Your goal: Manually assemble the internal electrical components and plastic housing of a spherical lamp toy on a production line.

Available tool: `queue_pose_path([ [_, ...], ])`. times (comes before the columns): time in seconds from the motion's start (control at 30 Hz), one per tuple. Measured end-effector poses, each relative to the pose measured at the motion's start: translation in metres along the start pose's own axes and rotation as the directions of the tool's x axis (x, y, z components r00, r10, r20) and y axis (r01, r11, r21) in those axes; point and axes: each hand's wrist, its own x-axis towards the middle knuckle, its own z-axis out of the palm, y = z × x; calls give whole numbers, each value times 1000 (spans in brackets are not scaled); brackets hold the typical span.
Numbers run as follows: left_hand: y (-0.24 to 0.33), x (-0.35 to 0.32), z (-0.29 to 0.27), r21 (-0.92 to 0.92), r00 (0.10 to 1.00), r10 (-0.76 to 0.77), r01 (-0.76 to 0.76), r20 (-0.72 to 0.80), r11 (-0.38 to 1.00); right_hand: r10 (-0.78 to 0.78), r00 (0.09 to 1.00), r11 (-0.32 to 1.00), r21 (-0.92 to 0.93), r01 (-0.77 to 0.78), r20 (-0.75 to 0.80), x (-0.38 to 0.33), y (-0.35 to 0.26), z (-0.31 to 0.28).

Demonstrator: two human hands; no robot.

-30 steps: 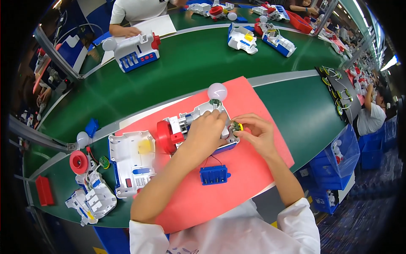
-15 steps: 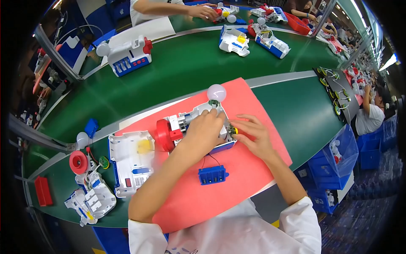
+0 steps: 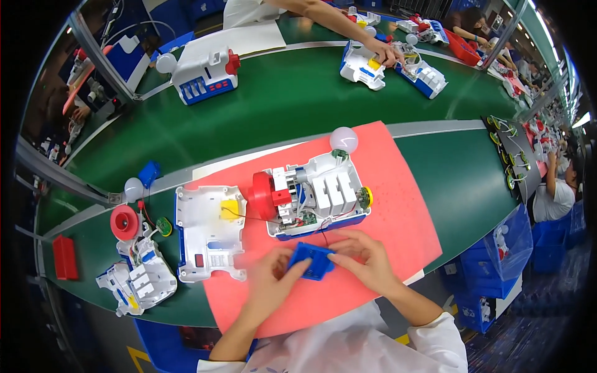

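Observation:
Between my two hands, just in front of the opened toy housing, is a blue battery holder (image 3: 316,262) with thin wires running up from it. My left hand (image 3: 273,280) grips its left side, thumb on top. Its right edge is pinched by my right hand (image 3: 362,256). The white and blue housing half (image 3: 334,194) lies open side up, with a red wheel-like part (image 3: 263,196) at its left, a pale bulb (image 3: 344,140) at its far corner and a yellow-rimmed round piece at its right end. Left of it lies the other shell half (image 3: 208,242), joined by a wire from its yellow block (image 3: 229,209).
A pink mat (image 3: 398,186) lies under the work. Another opened toy (image 3: 146,273) and a red tray (image 3: 64,257) are at the left. Across the green conveyor (image 3: 280,93) stands an assembled toy (image 3: 205,78); a co-worker's hand (image 3: 384,52) touches open shells. Blue bins (image 3: 485,261) stand lower right.
My hands have left the inside of the housing and come nearer to me, taking up the battery holder from the mat. A co-worker's arm has reached over to the shells on the conveyor.

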Motion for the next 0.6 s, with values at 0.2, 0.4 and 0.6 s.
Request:
queue_pose_path([
  [0.2,60,8,-15,372,900,435,-403,-3,836,-444,863,701,-507,501,239,27,-29,-17],
  [0.4,91,42,-18,494,810,562,-562,167,664,-259,810,700,-475,532,526,68,-77,-13],
  [0.6,86,31,-29,504,842,504,-525,191,686,-443,822,579,-585,567,358,82,-41,-16],
])
